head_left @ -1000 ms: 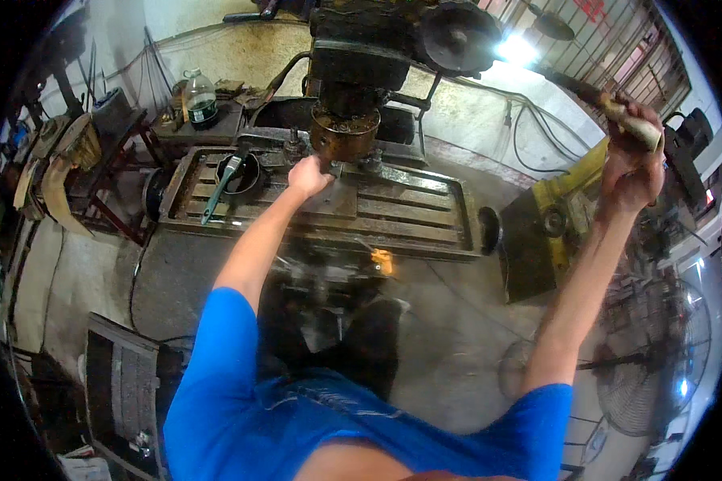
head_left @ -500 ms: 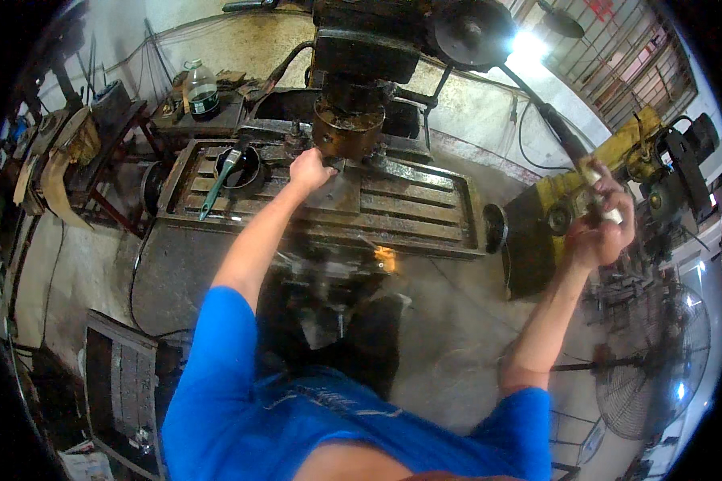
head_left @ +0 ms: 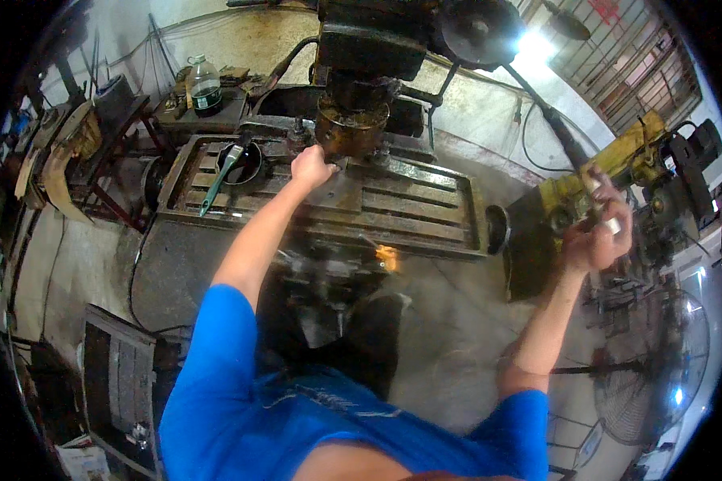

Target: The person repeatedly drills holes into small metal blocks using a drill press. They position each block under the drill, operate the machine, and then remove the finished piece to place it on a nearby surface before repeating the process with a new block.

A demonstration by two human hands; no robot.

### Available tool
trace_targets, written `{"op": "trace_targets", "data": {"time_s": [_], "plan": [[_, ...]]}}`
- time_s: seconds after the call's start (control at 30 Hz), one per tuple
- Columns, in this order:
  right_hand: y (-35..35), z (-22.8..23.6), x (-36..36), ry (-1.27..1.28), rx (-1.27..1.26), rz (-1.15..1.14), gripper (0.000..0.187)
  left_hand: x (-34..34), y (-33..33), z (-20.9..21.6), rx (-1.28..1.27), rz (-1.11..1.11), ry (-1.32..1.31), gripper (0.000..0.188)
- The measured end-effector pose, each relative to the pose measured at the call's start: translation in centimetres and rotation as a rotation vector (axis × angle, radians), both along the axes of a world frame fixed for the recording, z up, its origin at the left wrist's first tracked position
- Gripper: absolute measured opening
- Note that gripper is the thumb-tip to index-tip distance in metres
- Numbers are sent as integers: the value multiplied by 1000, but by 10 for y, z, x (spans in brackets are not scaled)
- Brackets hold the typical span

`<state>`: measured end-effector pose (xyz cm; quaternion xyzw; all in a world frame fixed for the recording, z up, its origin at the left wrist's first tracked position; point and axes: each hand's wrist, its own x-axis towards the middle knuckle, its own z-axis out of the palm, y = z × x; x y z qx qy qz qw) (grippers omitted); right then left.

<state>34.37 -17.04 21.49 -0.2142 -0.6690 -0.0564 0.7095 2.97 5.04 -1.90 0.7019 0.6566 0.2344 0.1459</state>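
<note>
Work seemed under way but unfinished: right of the spindle head (head_left: 351,130), the right hand (head_left: 598,239) kept its grip around the lever (head_left: 569,148), the left hand (head_left: 313,170) (its hold hidden) curled just below that head.

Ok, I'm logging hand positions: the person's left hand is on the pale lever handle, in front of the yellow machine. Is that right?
Not quite: it is the person's right hand on the pale lever handle, in front of the yellow machine, as the head view shows.
</note>
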Motion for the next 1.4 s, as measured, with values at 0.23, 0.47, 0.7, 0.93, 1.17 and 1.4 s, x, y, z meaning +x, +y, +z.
{"op": "trace_targets", "data": {"time_s": [0.23, 0.47, 0.7, 0.93, 1.17, 1.4], "plan": [[-1, 1, 0, 16, -38, -102, 36, -1, -1, -1, 37, 3, -31, 44], [-5, -2, -6, 10, -53, -90, 34, -2, 0, -4, 15, 5, -22, 45], [-7, -19, -14, 59, -64, -153, 32, -4, 4, -4, -61, -45, -49, 45], [-2, -19, -7, 51, -62, -24, 37, -4, 2, -3, 7, -7, -47, 45], [-6, -32, -15, 96, -60, -22, 39, -7, -6, 2, 17, -72, -29, 40], [-6, -41, -15, 139, -46, -32, 40, -63, -46, 11, -23, -310, -422, 40]]}}
